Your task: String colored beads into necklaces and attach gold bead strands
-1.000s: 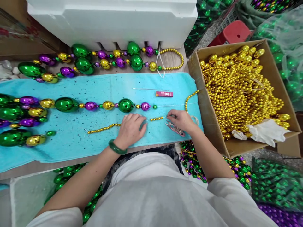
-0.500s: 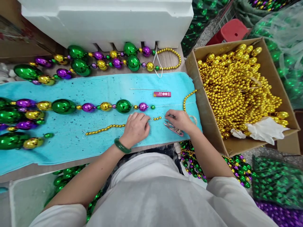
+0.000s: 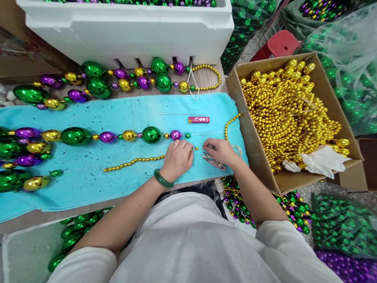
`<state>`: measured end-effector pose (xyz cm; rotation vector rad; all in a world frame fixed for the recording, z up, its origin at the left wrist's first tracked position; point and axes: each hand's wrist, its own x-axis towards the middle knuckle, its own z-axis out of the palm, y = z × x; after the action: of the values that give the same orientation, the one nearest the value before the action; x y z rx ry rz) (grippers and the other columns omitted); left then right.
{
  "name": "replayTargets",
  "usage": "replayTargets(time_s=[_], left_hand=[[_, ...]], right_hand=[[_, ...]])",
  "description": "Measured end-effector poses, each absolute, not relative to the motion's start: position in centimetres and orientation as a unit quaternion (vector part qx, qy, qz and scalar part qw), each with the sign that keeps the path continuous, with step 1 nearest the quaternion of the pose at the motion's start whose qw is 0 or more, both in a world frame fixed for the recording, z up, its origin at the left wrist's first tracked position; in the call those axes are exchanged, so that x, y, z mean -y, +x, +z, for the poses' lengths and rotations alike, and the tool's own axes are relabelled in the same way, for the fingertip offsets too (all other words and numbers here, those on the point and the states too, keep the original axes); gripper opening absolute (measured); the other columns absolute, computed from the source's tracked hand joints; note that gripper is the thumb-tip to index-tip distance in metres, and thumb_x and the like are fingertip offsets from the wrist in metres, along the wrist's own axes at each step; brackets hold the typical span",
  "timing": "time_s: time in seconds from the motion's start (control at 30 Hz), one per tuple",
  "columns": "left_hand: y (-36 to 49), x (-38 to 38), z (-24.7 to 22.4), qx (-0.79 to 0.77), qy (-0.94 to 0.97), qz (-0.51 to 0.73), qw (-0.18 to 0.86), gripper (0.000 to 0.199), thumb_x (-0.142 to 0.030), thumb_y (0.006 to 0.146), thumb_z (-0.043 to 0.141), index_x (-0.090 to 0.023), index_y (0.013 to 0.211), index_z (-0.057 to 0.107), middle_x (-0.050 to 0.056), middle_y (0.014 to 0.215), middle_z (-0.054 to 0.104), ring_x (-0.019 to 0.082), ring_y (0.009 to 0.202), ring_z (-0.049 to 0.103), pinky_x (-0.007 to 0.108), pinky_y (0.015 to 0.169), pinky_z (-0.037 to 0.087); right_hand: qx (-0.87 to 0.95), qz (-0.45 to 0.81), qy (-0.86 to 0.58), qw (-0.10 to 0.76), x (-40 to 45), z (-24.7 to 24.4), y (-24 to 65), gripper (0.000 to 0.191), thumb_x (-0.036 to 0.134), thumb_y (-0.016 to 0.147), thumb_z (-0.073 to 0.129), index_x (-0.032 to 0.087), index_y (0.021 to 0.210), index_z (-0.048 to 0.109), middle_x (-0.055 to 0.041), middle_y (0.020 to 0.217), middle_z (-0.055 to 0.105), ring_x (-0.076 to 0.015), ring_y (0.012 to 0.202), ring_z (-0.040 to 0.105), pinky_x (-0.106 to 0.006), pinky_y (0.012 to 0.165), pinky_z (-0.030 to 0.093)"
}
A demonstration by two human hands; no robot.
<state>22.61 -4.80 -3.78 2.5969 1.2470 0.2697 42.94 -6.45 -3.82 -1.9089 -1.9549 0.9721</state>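
My left hand (image 3: 178, 158), a green bangle at its wrist, is closed over a strand of small gold beads (image 3: 138, 159) lying on the blue towel (image 3: 123, 118). A couple of gold beads (image 3: 196, 148) show just past its fingertips. From them a thin thread runs to my right hand (image 3: 218, 151), whose thumb and finger pinch it. Under the right hand lies a pink-handled tool (image 3: 216, 163), partly covered. Above the hands, a string of large green, purple and gold beads (image 3: 151, 134) ends in a loose thread. Another gold strand (image 3: 226, 127) curves near the towel's right end.
A cardboard box (image 3: 259, 145) heaped with gold beads (image 3: 288, 114) stands at right. Farther back are a pink lighter-like item (image 3: 199, 119), a thin needle (image 3: 179, 114), a finished-looking bead necklace (image 3: 163, 82) and a white foam box (image 3: 126, 37). A red stool (image 3: 283, 43) stands behind.
My left hand has slid right along the gold strand, closer to my right hand, and fewer loose beads show between them. The right hand still pinches the thread. The view has shifted slightly.
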Motion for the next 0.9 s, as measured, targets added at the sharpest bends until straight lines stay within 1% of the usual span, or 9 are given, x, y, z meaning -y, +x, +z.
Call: replayTargets(time_s=[0.17,0.27,0.37,0.43,0.53,0.6,0.73,0.83,0.9], left_hand=[[22.1,5.0,-3.2,-0.423,0.89,0.102,0.136,0.02,-0.021,0.089,0.048,-0.016,0.1,0.063,0.012,0.093,0.063,0.029,0.091,0.054,0.043,0.08,0.044],[22.5,5.0,-3.2,-0.394,0.893,0.145,0.16,0.029,-0.024,0.092,0.047,-0.013,0.115,0.061,0.013,0.101,0.065,0.029,0.097,0.056,0.043,0.088,0.046],[23.2,4.8,-3.3,-0.374,0.881,0.185,0.222,0.036,-0.022,0.092,0.046,-0.012,0.125,0.058,0.014,0.111,0.066,0.027,0.106,0.057,0.042,0.095,0.047],[23.6,4.6,-3.5,-0.374,0.861,0.19,0.287,0.04,-0.02,0.09,0.047,-0.015,0.128,0.057,0.012,0.116,0.067,0.026,0.108,0.06,0.041,0.094,0.05],[23.8,4.1,-3.6,-0.39,0.823,0.174,0.376,0.043,-0.022,0.087,0.049,-0.019,0.128,0.059,0.008,0.117,0.069,0.023,0.099,0.066,0.038,0.087,0.054],[23.7,3.7,-3.8,-0.403,0.807,0.169,0.398,0.04,-0.024,0.086,0.049,-0.021,0.123,0.063,0.007,0.109,0.072,0.022,0.091,0.068,0.036,0.084,0.055],[23.2,3.3,-4.1,-0.417,0.82,0.175,0.352,0.032,-0.024,0.086,0.048,-0.021,0.11,0.069,0.007,0.102,0.074,0.023,0.09,0.068,0.036,0.084,0.054],[22.8,3.5,-4.2,-0.417,0.838,0.167,0.309,0.033,-0.024,0.087,0.045,-0.02,0.109,0.07,0.009,0.105,0.073,0.025,0.096,0.067,0.038,0.085,0.054],[22.4,3.6,-4.0,-0.421,0.844,0.163,0.29,0.035,-0.023,0.088,0.043,-0.018,0.111,0.069,0.01,0.107,0.072,0.026,0.099,0.066,0.039,0.087,0.053]], right_hand=[[0.675,0.324,-0.653,0.11,6.6,-3.6,42.8,0.013,0.028,0.087,0.058,0.023,0.088,0.07,0.0025,0.068,0.067,-0.0133,0.061,0.055,-0.023,0.058,0.032],[0.712,0.297,-0.627,0.105,7.2,-2.8,42.2,0.015,0.024,0.09,0.054,0.023,0.092,0.069,-0.0004,0.081,0.072,-0.0151,0.072,0.061,-0.024,0.062,0.035],[0.753,0.252,-0.602,0.085,7.8,-1.9,41.4,0.019,0.023,0.094,0.048,0.022,0.095,0.067,-0.0035,0.091,0.073,-0.0171,0.081,0.063,-0.025,0.065,0.036],[0.762,0.233,-0.6,0.065,8.0,-1.4,40.8,0.021,0.025,0.096,0.046,0.021,0.097,0.066,-0.0044,0.091,0.073,-0.018,0.082,0.064,-0.026,0.065,0.037],[0.764,0.24,-0.594,0.073,8.1,-1.0,40.8,0.021,0.024,0.096,0.046,0.022,0.1,0.066,-0.0048,0.096,0.072,-0.0184,0.086,0.064,-0.026,0.067,0.04],[0.758,0.264,-0.585,0.119,8.0,-0.8,42.0,0.021,0.021,0.093,0.049,0.022,0.106,0.066,-0.0053,0.105,0.07,-0.0183,0.094,0.064,-0.026,0.074,0.044],[0.702,0.243,-0.632,0.22,7.5,0.0,46.7,0.027,0.013,0.09,0.048,0.02,0.108,0.066,-0.0075,0.111,0.066,-0.0197,0.104,0.061,-0.031,0.09,0.046],[0.683,0.211,-0.671,0.198,7.3,0.2,49.8,0.03,0.009,0.087,0.045,0.02,0.099,0.07,-0.007,0.106,0.065,-0.0202,0.099,0.061,-0.032,0.089,0.046],[0.69,0.207,-0.674,0.161,7.3,0.0,50.6,0.033,0.009,0.088,0.043,0.021,0.101,0.07,-0.0063,0.107,0.064,-0.0198,0.097,0.061,-0.031,0.087,0.046]])
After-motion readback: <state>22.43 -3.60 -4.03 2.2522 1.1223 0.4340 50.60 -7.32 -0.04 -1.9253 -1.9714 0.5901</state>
